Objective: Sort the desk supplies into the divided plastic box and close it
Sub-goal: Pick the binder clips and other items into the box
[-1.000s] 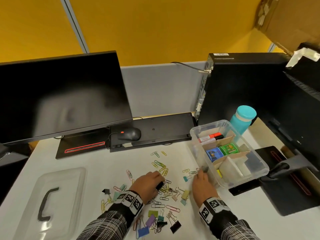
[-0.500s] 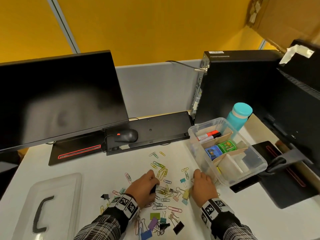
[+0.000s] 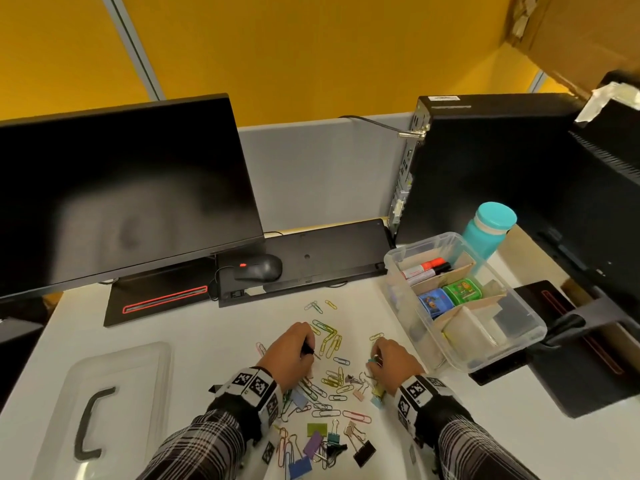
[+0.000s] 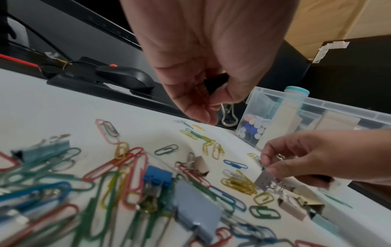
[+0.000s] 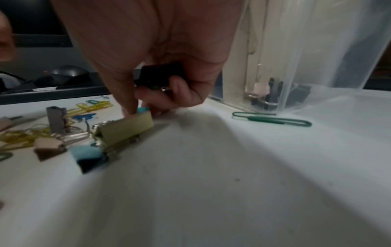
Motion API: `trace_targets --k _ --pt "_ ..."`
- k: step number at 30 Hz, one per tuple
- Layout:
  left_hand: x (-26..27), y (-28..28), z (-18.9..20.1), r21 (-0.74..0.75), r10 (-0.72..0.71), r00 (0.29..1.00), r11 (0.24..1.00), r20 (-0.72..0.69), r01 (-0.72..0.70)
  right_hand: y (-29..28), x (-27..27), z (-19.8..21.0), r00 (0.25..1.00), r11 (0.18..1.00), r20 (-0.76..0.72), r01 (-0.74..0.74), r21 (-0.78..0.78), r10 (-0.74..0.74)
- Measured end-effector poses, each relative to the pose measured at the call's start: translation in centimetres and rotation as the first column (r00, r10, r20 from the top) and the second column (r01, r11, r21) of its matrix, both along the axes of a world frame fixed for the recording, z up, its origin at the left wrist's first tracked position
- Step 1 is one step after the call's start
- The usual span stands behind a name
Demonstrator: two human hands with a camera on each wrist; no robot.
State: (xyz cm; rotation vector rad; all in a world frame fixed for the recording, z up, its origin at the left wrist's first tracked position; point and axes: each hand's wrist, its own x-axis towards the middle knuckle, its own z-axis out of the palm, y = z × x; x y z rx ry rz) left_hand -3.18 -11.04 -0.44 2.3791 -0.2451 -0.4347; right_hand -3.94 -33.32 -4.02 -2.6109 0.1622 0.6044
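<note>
White table (image 3: 180, 327): both hands grasp black binder clips (image 4: 215, 81), left hand (image 3: 289, 355) and right hand (image 3: 393, 365); light, stiff, springy; pinch bodies; box (image 3: 519, 336) at two o'clock

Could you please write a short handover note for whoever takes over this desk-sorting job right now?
Left hand: holds a black binder clip above the desk.
Right hand: holds another black clip in its curled fingers, fingertips down among the clips.
Box: open, right of the pile; markers, two small cases and some clips already inside.
Lid: flat on the desk, far left.
Left to do: sort the scattered paper clips and binder clips, then fit the lid.
</note>
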Motion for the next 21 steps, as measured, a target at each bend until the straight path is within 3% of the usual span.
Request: trace_targets --k 7,11,16,21 --pt "-0.5 -2.0 -0.6 -0.132 0.036 0.988 0.99 -0.148 -0.056 -0.4 -0.8 -0.6 0.999 0.999 0.025 -0.03 0.028 0.029" --pt "-0.7 -2.8 -1.0 -0.21 0.114 0.974 0.965 -0.198 -0.156 -1.2 -1.0 -0.8 0.992 0.975 0.091 0.064 0.211 -0.085" --pt "-0.8 -3.8 -1.0 -0.137 0.148 0.986 0.978 -0.075 -0.157 -1.8 -1.7 -0.7 0.979 0.937 0.11 0.127 0.326 -0.171" --pt "-1.4 -5.3 -1.4 0.059 -0.057 0.998 0.997 -0.037 0.059 -2.2 -2.3 -0.2 0.953 0.838 0.107 0.192 0.511 -0.284"
